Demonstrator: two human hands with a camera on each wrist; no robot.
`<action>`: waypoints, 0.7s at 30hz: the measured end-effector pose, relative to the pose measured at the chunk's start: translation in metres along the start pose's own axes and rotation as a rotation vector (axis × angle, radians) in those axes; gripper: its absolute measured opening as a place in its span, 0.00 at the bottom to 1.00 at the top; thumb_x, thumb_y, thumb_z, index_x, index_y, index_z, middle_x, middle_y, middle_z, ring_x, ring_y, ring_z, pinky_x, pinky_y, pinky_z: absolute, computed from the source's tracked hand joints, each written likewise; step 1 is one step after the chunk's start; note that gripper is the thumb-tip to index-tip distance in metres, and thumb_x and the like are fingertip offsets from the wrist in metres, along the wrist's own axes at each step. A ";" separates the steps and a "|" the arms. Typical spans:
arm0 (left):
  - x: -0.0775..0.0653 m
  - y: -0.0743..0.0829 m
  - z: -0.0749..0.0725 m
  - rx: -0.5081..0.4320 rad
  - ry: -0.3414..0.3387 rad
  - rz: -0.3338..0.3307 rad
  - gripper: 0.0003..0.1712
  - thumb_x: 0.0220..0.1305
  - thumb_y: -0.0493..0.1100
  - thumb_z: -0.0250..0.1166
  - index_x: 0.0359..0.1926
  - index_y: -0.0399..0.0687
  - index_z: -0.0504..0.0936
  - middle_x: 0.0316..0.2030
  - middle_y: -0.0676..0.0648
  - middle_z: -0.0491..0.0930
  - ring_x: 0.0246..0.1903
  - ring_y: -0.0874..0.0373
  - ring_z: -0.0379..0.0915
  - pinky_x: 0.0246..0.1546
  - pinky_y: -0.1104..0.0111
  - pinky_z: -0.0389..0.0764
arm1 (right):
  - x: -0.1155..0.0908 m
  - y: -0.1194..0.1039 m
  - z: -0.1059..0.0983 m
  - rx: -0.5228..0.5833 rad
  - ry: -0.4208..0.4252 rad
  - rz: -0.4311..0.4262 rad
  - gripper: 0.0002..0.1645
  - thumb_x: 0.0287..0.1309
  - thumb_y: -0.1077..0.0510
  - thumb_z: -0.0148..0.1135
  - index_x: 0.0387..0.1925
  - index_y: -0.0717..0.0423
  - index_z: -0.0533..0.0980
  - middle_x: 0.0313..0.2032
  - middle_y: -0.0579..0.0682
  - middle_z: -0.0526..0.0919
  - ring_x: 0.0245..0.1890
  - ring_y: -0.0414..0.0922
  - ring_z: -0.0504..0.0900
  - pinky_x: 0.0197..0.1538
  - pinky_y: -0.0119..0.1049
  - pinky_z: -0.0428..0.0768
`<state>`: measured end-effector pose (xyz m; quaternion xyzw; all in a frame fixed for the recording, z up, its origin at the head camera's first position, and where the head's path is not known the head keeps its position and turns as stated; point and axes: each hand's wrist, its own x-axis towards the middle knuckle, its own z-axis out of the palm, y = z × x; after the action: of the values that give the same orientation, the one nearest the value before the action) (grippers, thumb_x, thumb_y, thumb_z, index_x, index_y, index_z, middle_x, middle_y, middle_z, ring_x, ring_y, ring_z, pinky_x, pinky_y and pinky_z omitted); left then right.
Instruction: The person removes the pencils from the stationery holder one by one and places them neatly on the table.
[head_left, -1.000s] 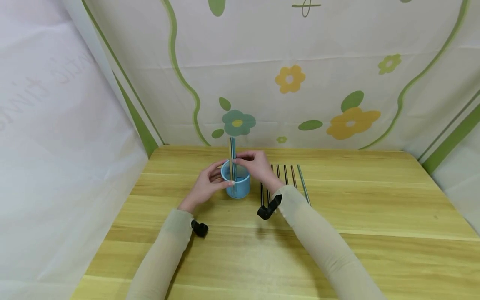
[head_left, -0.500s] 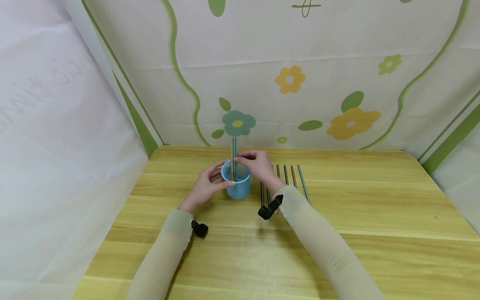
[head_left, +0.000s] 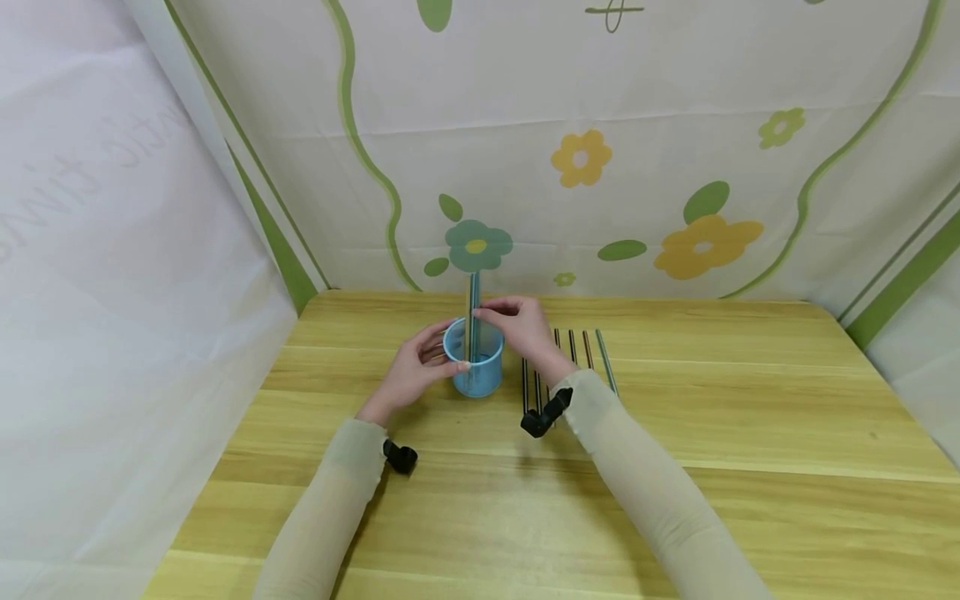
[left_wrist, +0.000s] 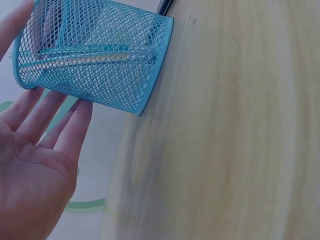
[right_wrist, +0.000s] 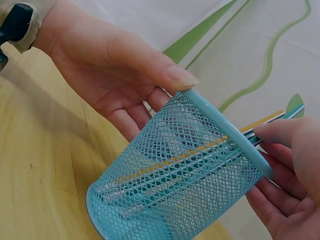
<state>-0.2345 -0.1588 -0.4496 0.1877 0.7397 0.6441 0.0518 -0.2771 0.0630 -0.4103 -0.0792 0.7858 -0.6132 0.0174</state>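
A light-blue mesh pen cup [head_left: 480,379] stands upright on the table. My left hand [head_left: 416,367] grips it from the left, thumb over the rim and fingers on the far side; in the right wrist view the left thumb [right_wrist: 182,77] presses the rim. Several thin straight sticks [head_left: 473,292], yellow, teal and silvery, stand in the cup and rise above it. Whether they are pencils or straws I cannot tell. My right hand [head_left: 525,329] pinches these sticks just above the rim. Through the mesh their lower ends [right_wrist: 132,210] appear near the cup's bottom.
To the right of the cup, several more sticks lie in a row on the wooden table [head_left: 750,467], including black sticks [head_left: 524,383], a brown stick [head_left: 588,350] and a teal stick [head_left: 607,362]. My right forearm partly covers them. A flowered cloth [head_left: 525,192] hangs behind the table.
The upright sticks have shifted slightly right inside the cup, along with my right hand, which is also a little higher. My left hand and the cup stay almost in place.
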 end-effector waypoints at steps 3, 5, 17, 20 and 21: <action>0.000 0.001 0.000 0.005 0.002 -0.004 0.41 0.63 0.35 0.74 0.74 0.46 0.67 0.64 0.38 0.75 0.63 0.43 0.72 0.63 0.56 0.74 | 0.000 0.000 -0.001 0.007 -0.003 0.003 0.16 0.62 0.46 0.73 0.45 0.50 0.88 0.45 0.44 0.87 0.49 0.44 0.83 0.54 0.44 0.80; -0.001 0.002 0.000 0.012 0.006 -0.011 0.41 0.63 0.35 0.74 0.74 0.46 0.67 0.64 0.39 0.75 0.63 0.44 0.72 0.63 0.58 0.74 | -0.001 -0.001 -0.002 0.016 -0.003 -0.002 0.16 0.62 0.46 0.73 0.46 0.50 0.87 0.45 0.44 0.87 0.49 0.44 0.83 0.54 0.44 0.80; -0.001 0.004 0.000 0.043 0.017 -0.029 0.42 0.62 0.39 0.75 0.74 0.48 0.68 0.64 0.40 0.76 0.63 0.46 0.73 0.62 0.59 0.75 | -0.004 -0.011 -0.012 0.069 0.023 -0.056 0.17 0.63 0.50 0.72 0.48 0.56 0.86 0.45 0.48 0.87 0.47 0.46 0.84 0.53 0.42 0.82; -0.002 0.005 0.000 0.050 0.020 -0.038 0.42 0.62 0.39 0.76 0.74 0.47 0.67 0.64 0.39 0.75 0.63 0.45 0.72 0.62 0.59 0.75 | -0.006 -0.014 -0.016 0.103 0.016 -0.061 0.19 0.63 0.50 0.73 0.49 0.58 0.86 0.45 0.49 0.87 0.46 0.46 0.84 0.53 0.41 0.83; -0.002 0.005 0.000 0.049 0.020 -0.042 0.42 0.62 0.39 0.76 0.74 0.47 0.67 0.65 0.39 0.75 0.63 0.45 0.72 0.62 0.59 0.75 | -0.006 -0.016 -0.018 0.118 0.011 -0.062 0.19 0.63 0.49 0.73 0.49 0.58 0.86 0.45 0.50 0.87 0.46 0.47 0.84 0.52 0.41 0.83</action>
<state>-0.2315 -0.1585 -0.4447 0.1672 0.7596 0.6263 0.0532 -0.2715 0.0772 -0.3914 -0.0989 0.7455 -0.6591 -0.0013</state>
